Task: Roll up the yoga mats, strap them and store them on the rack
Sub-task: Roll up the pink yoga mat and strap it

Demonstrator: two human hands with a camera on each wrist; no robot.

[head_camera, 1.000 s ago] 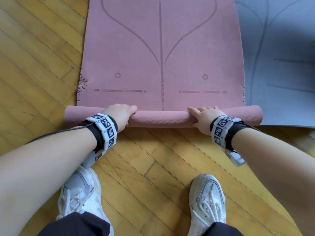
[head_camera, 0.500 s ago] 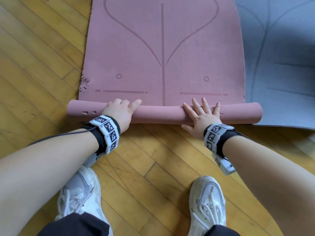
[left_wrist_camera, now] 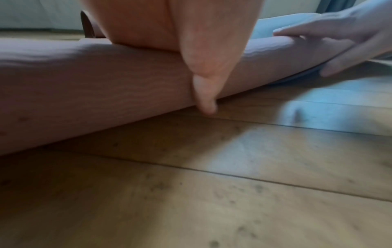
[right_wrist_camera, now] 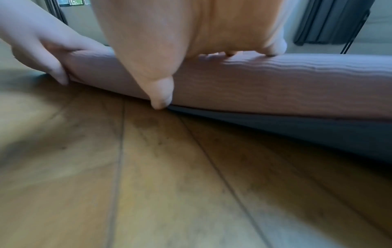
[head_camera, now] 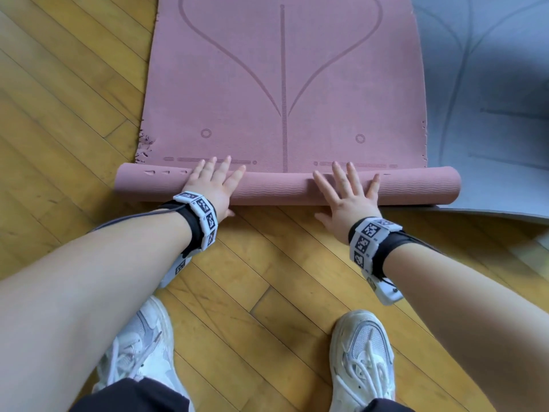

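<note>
Pink yoga mat, on the wooden floor, partly rolled: roll pressed under flat, spread left hand and right hand, nothing gripped; further even forward rolling judged required before strapping.

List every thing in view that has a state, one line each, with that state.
pink yoga mat: partly rolled from the near end, the rest flat on the floor.
left hand: fingers straight, pressing on the roll.
right hand: fingers spread, pressing on the roll.
grey yoga mat: unrolled, flat, beside the pink one.
shoes: laced, on the floor.
</note>
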